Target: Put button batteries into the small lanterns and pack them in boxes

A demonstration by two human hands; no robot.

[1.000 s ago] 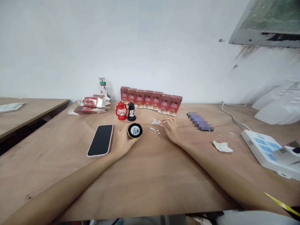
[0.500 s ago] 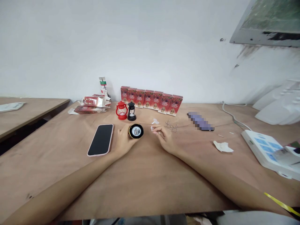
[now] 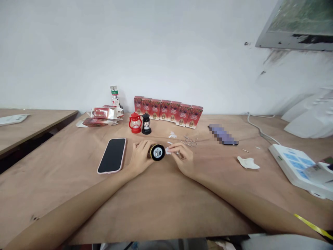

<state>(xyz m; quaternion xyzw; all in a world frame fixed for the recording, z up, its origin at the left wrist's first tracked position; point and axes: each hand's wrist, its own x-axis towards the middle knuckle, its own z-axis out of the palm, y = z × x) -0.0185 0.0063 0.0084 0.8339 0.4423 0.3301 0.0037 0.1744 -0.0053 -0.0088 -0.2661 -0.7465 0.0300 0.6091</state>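
Observation:
My left hand (image 3: 142, 155) is closed around a small gold-and-black lantern (image 3: 157, 152). Its round base is turned towards me, showing a whitish disc with a dark and silvery recess. Between the thumb and fingertips of my right hand (image 3: 184, 158) is a small white piece (image 3: 168, 151), pinched close to the right rim of that base. Whether the piece is paper or plastic I cannot make out. Just beyond my hands stand a red lantern (image 3: 135, 123) and a black lantern (image 3: 146, 124), both upright. White scraps (image 3: 172, 134) and thin metal pieces (image 3: 189, 140) lie past my right fingers.
A pink-edged phone (image 3: 112, 155) lies left of my left hand. Several red boxes (image 3: 165, 110) stand in a row near the wall, with flattened cartons (image 3: 101, 117) to their left. On the right are a blurred-out purple object (image 3: 223, 134), crumpled paper (image 3: 248, 163) and a power strip (image 3: 291, 161).
The lantern has shifted right and slightly towards me in my left hand. My right hand has come a little nearer, bringing the white piece close to the lantern's base.

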